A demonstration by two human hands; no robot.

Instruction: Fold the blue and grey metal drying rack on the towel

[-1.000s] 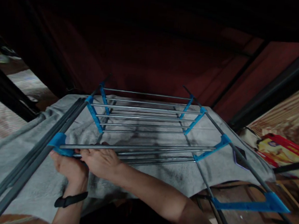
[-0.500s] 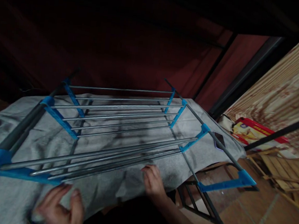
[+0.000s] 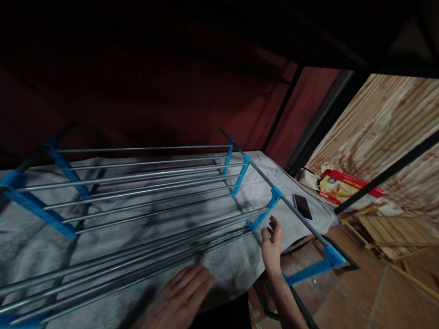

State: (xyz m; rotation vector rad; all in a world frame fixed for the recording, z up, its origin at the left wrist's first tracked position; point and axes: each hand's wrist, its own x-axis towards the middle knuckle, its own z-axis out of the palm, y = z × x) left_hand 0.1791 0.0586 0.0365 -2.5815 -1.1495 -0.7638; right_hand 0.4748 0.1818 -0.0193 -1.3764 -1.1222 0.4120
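Observation:
A rack of thin grey metal tubes (image 3: pixel 136 194) with blue plastic side pieces lies across a grey cloth (image 3: pixel 228 278). My left hand (image 3: pixel 180 302) is over the cloth's near edge, in front of the lower tubes, with its fingers stretched out and nothing in it. My right hand (image 3: pixel 272 248) is raised by the rack's right side frame, just below a blue side piece (image 3: pixel 266 212). Its fingers are apart and hold nothing; whether they touch the frame I cannot tell. Another blue side piece (image 3: pixel 316 267) juts past the cloth at the right end. The rack's near left corner is cut off by the view.
A dark phone (image 3: pixel 302 206) lies on the cloth right of the rack. Beyond are a red and yellow box (image 3: pixel 346 188) and a low wooden slatted piece (image 3: pixel 397 236) on the tiled floor (image 3: pixel 395 308). Dark metal posts (image 3: pixel 320 127) stand at the right.
The view has swung to the right. My left hand has moved from the rack's near left corner toward its middle, and my right hand has gone right and up to the right side frame.

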